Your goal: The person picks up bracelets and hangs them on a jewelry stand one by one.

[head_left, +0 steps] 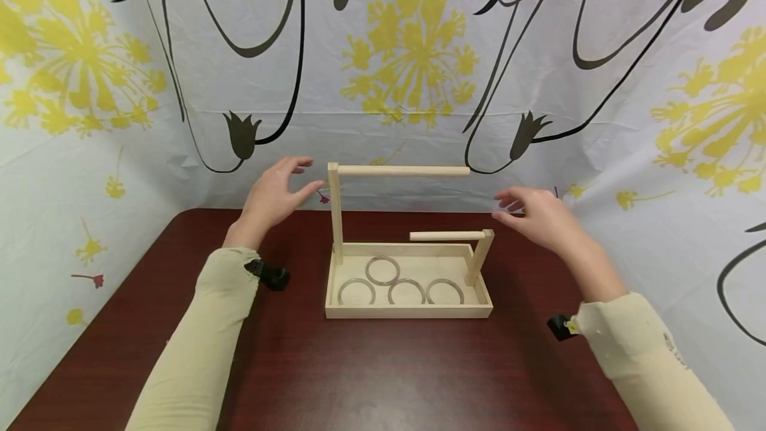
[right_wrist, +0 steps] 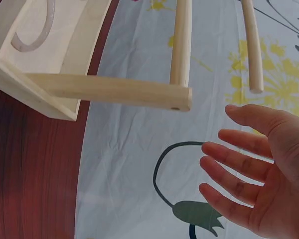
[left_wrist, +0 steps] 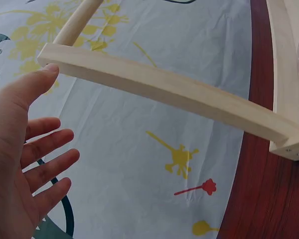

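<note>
Head view: a wooden tray (head_left: 409, 312) is seen on the dark red table (head_left: 371, 378), with a tall post (head_left: 335, 215) at its left back corner carrying a long dowel (head_left: 403, 170), and a short post (head_left: 481, 257) at the right carrying a shorter dowel (head_left: 447, 236). Four metal rings (head_left: 383, 270) are lying flat inside the tray. The left hand (head_left: 274, 197) is held in the air just left of the tall post, fingers spread and relaxed, nothing gripped. The right hand (head_left: 538, 215) is poised just right of the short post, fingers likewise loose and extended, nothing held.

Risk is judged to lie in the light frame: a knock from either hand against a post could tip or slide the tray, and the rings could be scattered. A ring lifted carelessly could catch on the shorter dowel overhead.

From the left wrist, the thumb (left_wrist: 37, 82) is seen very near the top of the tall post; contact cannot be confirmed. From the right wrist, the fingers (right_wrist: 241, 164) are shown apart from the short post's end. Only slivers of rings are caught by the wrist cameras, and the tray's back wall is partly masked by the posts.
</note>
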A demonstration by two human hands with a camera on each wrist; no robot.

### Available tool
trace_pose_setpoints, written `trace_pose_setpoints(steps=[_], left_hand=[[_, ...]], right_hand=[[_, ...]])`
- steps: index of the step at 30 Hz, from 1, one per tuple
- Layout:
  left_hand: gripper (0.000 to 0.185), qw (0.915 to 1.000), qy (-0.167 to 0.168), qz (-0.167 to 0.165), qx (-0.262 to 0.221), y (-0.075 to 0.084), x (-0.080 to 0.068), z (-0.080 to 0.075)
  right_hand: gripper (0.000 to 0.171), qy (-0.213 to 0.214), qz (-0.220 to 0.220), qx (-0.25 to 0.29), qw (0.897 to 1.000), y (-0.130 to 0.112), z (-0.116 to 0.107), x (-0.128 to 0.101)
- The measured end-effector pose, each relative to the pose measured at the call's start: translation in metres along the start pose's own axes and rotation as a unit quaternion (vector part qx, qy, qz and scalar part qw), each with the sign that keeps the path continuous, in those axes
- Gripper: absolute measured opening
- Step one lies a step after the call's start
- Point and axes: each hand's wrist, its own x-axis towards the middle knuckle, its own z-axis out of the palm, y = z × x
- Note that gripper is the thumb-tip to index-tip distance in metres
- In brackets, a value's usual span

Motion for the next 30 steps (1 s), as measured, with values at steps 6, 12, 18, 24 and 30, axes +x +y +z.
trace_pose_setpoints(steps=[6,12,18,24,30], left_hand=[[0.058,0.9993,0.009,0.011,-0.034,0.004,0.001,0.003],[0.054,0.9941,0.019,0.035,-0.101,0.006,0.004,0.009],[0.051,0.9826,0.029,0.045,-0.178,0.009,0.009,0.013],[0.047,0.972,0.043,0.049,-0.226,0.013,0.01,0.018],[0.044,0.96,0.054,0.056,-0.269,0.017,0.013,0.025]], right_hand=[[0.032,-0.007,-0.004,0.015,1.0,-0.007,0.003,-0.002],[0.032,-0.013,-0.009,0.018,1.0,-0.015,0.006,-0.003],[0.03,-0.005,-0.012,0.013,1.0,-0.019,0.012,-0.004],[0.031,-0.009,-0.019,0.022,1.0,-0.026,0.018,-0.002],[0.032,-0.022,-0.023,0.033,0.999,-0.035,0.021,-0.001]])
